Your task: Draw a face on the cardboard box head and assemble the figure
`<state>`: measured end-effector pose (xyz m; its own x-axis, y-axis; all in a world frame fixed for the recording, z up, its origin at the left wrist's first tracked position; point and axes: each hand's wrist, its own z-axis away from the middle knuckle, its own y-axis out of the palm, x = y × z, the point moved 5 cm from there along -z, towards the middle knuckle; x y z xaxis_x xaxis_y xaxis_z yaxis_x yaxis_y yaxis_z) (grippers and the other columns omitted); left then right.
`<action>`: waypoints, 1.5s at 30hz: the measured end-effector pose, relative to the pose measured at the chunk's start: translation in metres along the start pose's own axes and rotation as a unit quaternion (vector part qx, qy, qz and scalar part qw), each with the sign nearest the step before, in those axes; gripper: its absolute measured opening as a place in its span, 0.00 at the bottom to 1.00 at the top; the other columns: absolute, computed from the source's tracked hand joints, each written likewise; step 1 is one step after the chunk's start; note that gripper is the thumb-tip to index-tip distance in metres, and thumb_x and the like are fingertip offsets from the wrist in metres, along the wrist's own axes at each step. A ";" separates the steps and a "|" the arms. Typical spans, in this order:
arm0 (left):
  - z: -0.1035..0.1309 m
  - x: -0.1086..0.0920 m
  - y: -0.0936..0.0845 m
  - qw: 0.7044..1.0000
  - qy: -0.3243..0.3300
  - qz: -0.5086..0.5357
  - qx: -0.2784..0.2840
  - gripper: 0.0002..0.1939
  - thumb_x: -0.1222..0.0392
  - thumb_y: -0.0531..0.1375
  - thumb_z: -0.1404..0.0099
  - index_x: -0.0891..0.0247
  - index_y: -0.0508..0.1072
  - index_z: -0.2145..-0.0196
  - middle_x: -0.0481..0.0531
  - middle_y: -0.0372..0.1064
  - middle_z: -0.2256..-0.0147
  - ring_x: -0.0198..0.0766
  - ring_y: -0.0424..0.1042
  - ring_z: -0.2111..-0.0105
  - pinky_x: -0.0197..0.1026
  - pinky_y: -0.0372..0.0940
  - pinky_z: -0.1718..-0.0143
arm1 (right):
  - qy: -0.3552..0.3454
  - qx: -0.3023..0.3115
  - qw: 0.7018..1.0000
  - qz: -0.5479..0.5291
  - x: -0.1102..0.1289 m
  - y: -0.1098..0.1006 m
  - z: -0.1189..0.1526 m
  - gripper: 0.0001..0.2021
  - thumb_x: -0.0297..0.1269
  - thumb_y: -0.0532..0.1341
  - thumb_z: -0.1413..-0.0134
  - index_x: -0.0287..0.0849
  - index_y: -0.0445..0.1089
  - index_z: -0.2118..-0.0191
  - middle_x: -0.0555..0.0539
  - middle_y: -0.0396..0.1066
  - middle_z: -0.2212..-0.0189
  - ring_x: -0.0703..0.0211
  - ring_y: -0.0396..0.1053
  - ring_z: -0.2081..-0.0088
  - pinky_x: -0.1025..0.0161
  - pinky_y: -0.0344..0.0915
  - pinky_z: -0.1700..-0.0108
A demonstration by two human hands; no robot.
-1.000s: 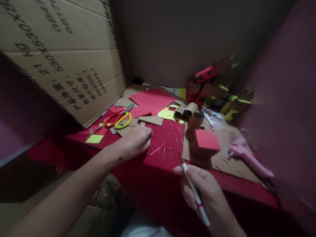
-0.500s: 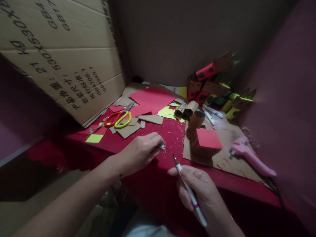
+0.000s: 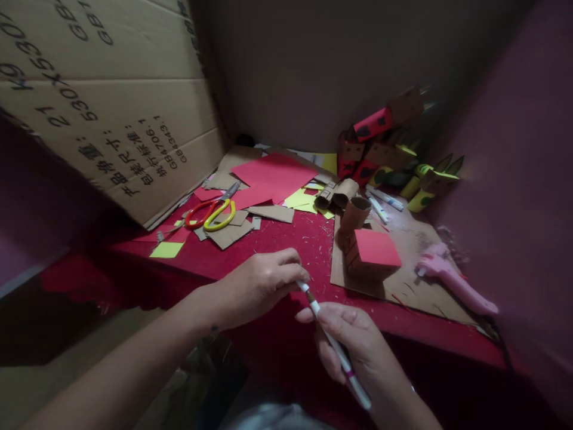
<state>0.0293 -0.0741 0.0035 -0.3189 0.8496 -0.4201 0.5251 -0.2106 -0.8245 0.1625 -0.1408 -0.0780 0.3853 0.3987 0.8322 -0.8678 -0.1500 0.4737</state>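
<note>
Your left grip (image 3: pixel 264 279) pinches the cap (image 3: pixel 303 286); your right grip (image 3: pixel 358 334) encircles the marker (image 3: pixel 336 348). Align both to protect the tip (image 3: pixel 310 295).

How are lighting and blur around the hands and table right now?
Head view: dim, with the red cloth in deep shadow along its front; head view: haze smears around the pink glue gun; head view: left hand, right hand and marker fairly clear.

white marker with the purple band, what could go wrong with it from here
The small white cap in the left hand might go on crooked: the brown tip of the white marker is not fully covered. If the right hand slips, the exposed part could mark the left fingers.
</note>
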 end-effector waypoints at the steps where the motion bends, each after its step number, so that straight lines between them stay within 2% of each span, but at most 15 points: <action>1: -0.001 -0.003 0.000 1.000 0.016 -0.008 0.012 0.09 0.68 0.54 0.29 0.66 0.74 0.59 0.53 0.70 0.64 0.34 0.71 0.68 0.33 0.66 0.67 | 0.003 0.010 1.000 -0.007 0.000 0.000 0.000 0.20 0.49 0.65 0.44 0.33 0.77 0.61 0.56 0.62 0.92 0.75 0.50 0.91 0.75 0.42 0.87; 6: -0.003 -0.022 -0.003 0.990 0.101 -0.058 0.076 0.13 0.72 0.50 0.29 0.68 0.74 0.60 0.56 0.74 0.68 0.37 0.72 0.69 0.37 0.68 0.69 | 0.044 0.096 0.988 -0.110 -0.002 0.007 0.003 0.15 0.44 0.64 0.43 0.33 0.77 0.66 0.58 0.58 0.93 0.75 0.45 0.93 0.75 0.46 0.90; 10: -0.002 -0.032 -0.004 0.983 0.139 -0.086 0.083 0.14 0.74 0.49 0.31 0.69 0.73 0.61 0.55 0.74 0.71 0.38 0.71 0.73 0.38 0.66 0.75 | 0.058 0.133 0.976 -0.163 -0.004 0.011 0.008 0.13 0.42 0.64 0.43 0.34 0.76 0.68 0.58 0.57 0.93 0.74 0.45 0.93 0.75 0.48 0.90; 13: 0.003 -0.035 0.000 0.981 0.149 -0.094 0.080 0.12 0.74 0.49 0.31 0.71 0.72 0.62 0.55 0.72 0.72 0.38 0.69 0.75 0.38 0.63 0.78 | 0.058 0.136 0.974 -0.170 -0.007 0.015 0.012 0.14 0.42 0.65 0.43 0.34 0.75 0.69 0.57 0.58 0.93 0.74 0.46 0.93 0.75 0.48 0.90; 21: 0.014 -0.041 0.004 0.982 0.171 -0.071 0.035 0.10 0.73 0.50 0.31 0.68 0.70 0.62 0.55 0.73 0.70 0.38 0.72 0.73 0.38 0.66 0.75 | 0.053 0.134 0.979 -0.143 -0.011 0.020 0.019 0.19 0.49 0.67 0.47 0.35 0.73 0.72 0.58 0.57 0.94 0.74 0.47 0.93 0.74 0.48 0.89; 30: 0.013 -0.045 0.010 0.983 0.152 -0.080 0.068 0.11 0.73 0.50 0.32 0.65 0.70 0.60 0.53 0.72 0.70 0.37 0.69 0.74 0.36 0.63 0.75 | 0.010 0.119 0.986 -0.120 -0.011 0.015 0.024 0.18 0.47 0.66 0.46 0.33 0.74 0.72 0.58 0.57 0.93 0.74 0.48 0.91 0.74 0.49 0.86; 35: 0.007 -0.036 0.018 0.981 0.164 -0.069 0.080 0.12 0.70 0.48 0.29 0.65 0.71 0.57 0.52 0.69 0.71 0.37 0.68 0.74 0.38 0.60 0.77 | 0.010 0.108 0.986 -0.129 -0.010 0.012 0.020 0.16 0.46 0.65 0.45 0.35 0.73 0.71 0.59 0.56 0.93 0.74 0.45 0.93 0.74 0.48 0.89; 38: -0.002 -0.021 0.016 0.988 0.131 -0.077 0.036 0.14 0.66 0.50 0.28 0.65 0.67 0.47 0.53 0.70 0.67 0.36 0.70 0.72 0.36 0.64 0.73 | 0.008 0.075 0.993 -0.090 0.004 0.006 0.023 0.16 0.46 0.65 0.45 0.35 0.74 0.70 0.59 0.55 0.93 0.74 0.44 0.93 0.73 0.47 0.90; 40: -0.009 -0.006 0.012 0.993 0.077 -0.087 0.009 0.20 0.66 0.51 0.28 0.66 0.61 0.40 0.56 0.71 0.62 0.37 0.72 0.69 0.37 0.67 0.70 | 0.002 0.041 0.999 -0.016 0.027 -0.003 0.027 0.18 0.50 0.64 0.46 0.36 0.74 0.68 0.58 0.55 0.93 0.73 0.45 0.92 0.73 0.45 0.89; 41: -0.013 0.002 0.010 0.995 0.051 -0.088 0.005 0.21 0.66 0.51 0.29 0.67 0.61 0.39 0.58 0.72 0.59 0.38 0.73 0.68 0.38 0.68 0.69 | -0.028 -0.015 0.999 0.036 0.045 -0.013 0.029 0.19 0.52 0.64 0.46 0.37 0.74 0.67 0.59 0.54 0.92 0.73 0.45 0.91 0.73 0.44 0.88; 42: -0.017 0.009 0.009 0.996 0.026 -0.084 0.011 0.21 0.66 0.52 0.30 0.68 0.62 0.41 0.60 0.72 0.58 0.39 0.74 0.66 0.39 0.68 0.67 | -0.078 -0.096 0.987 0.103 0.069 -0.026 0.030 0.20 0.53 0.63 0.46 0.37 0.74 0.64 0.59 0.54 0.91 0.73 0.47 0.90 0.72 0.43 0.86; 43: -0.021 0.016 0.007 0.997 0.007 -0.076 0.021 0.19 0.65 0.54 0.31 0.68 0.66 0.43 0.60 0.73 0.58 0.40 0.74 0.65 0.39 0.68 0.67 | -0.148 -0.193 0.950 0.194 0.098 -0.040 0.032 0.21 0.54 0.63 0.46 0.38 0.75 0.61 0.59 0.54 0.90 0.71 0.49 0.88 0.70 0.45 0.84; 44: -0.026 0.023 0.007 0.997 -0.015 -0.068 0.036 0.16 0.64 0.55 0.31 0.68 0.69 0.47 0.60 0.73 0.59 0.41 0.74 0.65 0.39 0.68 0.66 | -0.214 -0.291 0.883 0.302 0.129 -0.052 0.033 0.20 0.53 0.61 0.45 0.39 0.75 0.58 0.57 0.56 0.88 0.68 0.52 0.86 0.68 0.47 0.83; 45: -0.031 0.029 0.006 0.996 -0.040 -0.062 0.053 0.14 0.63 0.55 0.32 0.68 0.72 0.50 0.59 0.74 0.60 0.41 0.74 0.65 0.39 0.67 0.66 | -0.257 -0.382 0.789 0.406 0.158 -0.062 0.032 0.20 0.52 0.58 0.43 0.41 0.74 0.56 0.56 0.59 0.86 0.66 0.54 0.85 0.66 0.51 0.81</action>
<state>0.0476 -0.0362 -0.0024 -0.4401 0.8318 -0.3383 0.3930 -0.1603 -0.9054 0.2874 -0.0976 0.0334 -0.4901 0.0019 0.8716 -0.7538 0.5012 -0.4250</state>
